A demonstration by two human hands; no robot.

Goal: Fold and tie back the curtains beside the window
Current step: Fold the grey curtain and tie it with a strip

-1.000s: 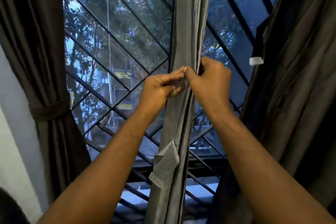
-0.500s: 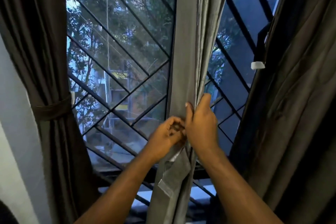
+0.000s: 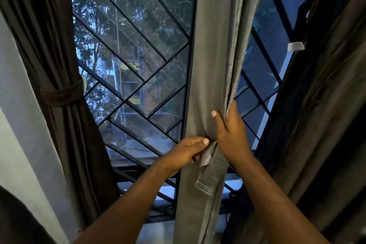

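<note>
A grey curtain (image 3: 215, 49) hangs gathered into a narrow column down the middle of the window. My right hand (image 3: 231, 134) grips the gathered folds, thumb on the front and fingers behind the right edge. Just left of it, my left hand (image 3: 188, 151) pinches the end of a grey tie strap (image 3: 210, 172) that hangs down the front of the curtain. The two hands touch each other. How the strap runs behind the curtain is hidden.
A dark brown curtain (image 3: 59, 49) at the left is bound by a dark tie-back band (image 3: 61, 95). Another dark curtain (image 3: 326, 105) hangs loose at the right. The window has a diagonal black grille (image 3: 142, 77). A small white clip (image 3: 296, 46) sits on the right frame.
Both hands have slid down the grey curtain together. My right hand now grips the folds more fully, and my left hand pinches the strap end lower down.
</note>
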